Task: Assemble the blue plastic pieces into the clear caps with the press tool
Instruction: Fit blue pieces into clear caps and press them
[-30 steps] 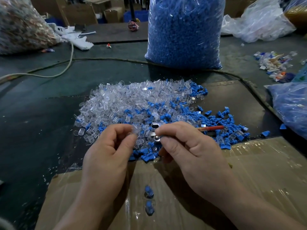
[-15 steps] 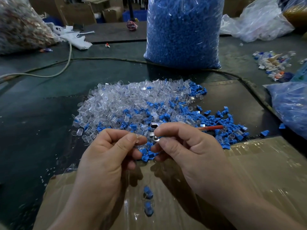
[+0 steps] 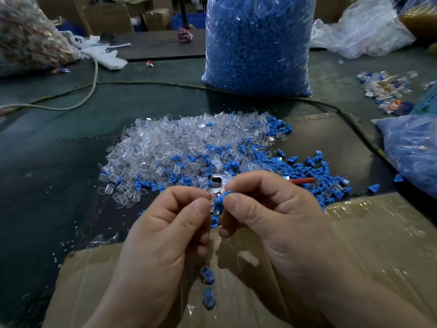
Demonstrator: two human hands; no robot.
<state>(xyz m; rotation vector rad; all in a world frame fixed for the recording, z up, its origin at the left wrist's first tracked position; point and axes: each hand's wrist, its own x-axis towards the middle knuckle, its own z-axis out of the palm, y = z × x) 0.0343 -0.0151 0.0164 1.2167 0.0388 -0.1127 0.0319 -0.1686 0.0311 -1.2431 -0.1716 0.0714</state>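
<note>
around: blue-bits bag (image 3: 257,43) behind mixed pile (image 3: 189,150), cable (image 3: 151,83) btwn
blocked: press tool (image 3: 218,182) half hidden by fingers
done: 2 capped pcs (image 3: 208,274) on cardboard (image 3: 366,233)
L hand (image 3: 170,228): pinching clear cap (image 3: 211,204)
R hand (image 3: 272,214): pinching blue piece (image 3: 221,200), touching cap, above pile's near edge

The left hand (image 3: 165,228) and right hand (image 3: 276,209) are bare, forearms (image 3: 378,306) bare too, fingernails (image 3: 201,205) cut short.

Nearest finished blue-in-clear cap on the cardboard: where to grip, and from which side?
Pinch the nearest cap across its left and right walls, coming down from above. It lies flat on the cardboard with both sides free. A second cap sits just beyond its far end, so an end-to-end pinch looks crowded.
</note>
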